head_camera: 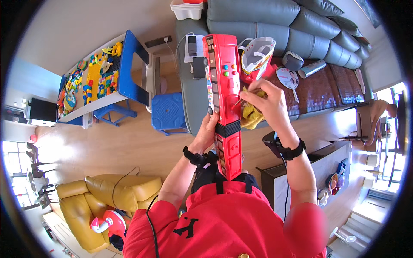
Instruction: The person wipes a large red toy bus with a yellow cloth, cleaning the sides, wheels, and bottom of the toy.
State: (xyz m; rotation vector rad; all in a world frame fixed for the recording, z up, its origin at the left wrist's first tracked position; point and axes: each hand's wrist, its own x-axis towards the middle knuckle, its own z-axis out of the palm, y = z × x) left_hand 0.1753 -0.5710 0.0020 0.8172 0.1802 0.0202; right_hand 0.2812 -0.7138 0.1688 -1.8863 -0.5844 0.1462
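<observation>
A long red toy articulated bus [229, 87] with a black ribbed bellows joint is held lengthwise in front of my body. My left hand [206, 129] grips its side near the joint, thumb by a wheel. Over the other side of the bus, my right hand [269, 98] pinches a slim stick-like thing [238, 103], whose tip points at the red roof; its exact kind is too blurred to tell. Round coloured buttons [229, 70] sit on the roof. A yellow cloth [253, 114] shows under my right hand; whether the hand touches it cannot be told.
Ahead stands a grey leather sofa [258, 29] with a paper bag [258, 54], a hand fan [287, 78] and a phone [192, 45] on it. To the left are a blue stool [169, 109] and a toy-brick table [111, 93]. A low table [322, 171] is at right, a mustard armchair [122, 190] behind left.
</observation>
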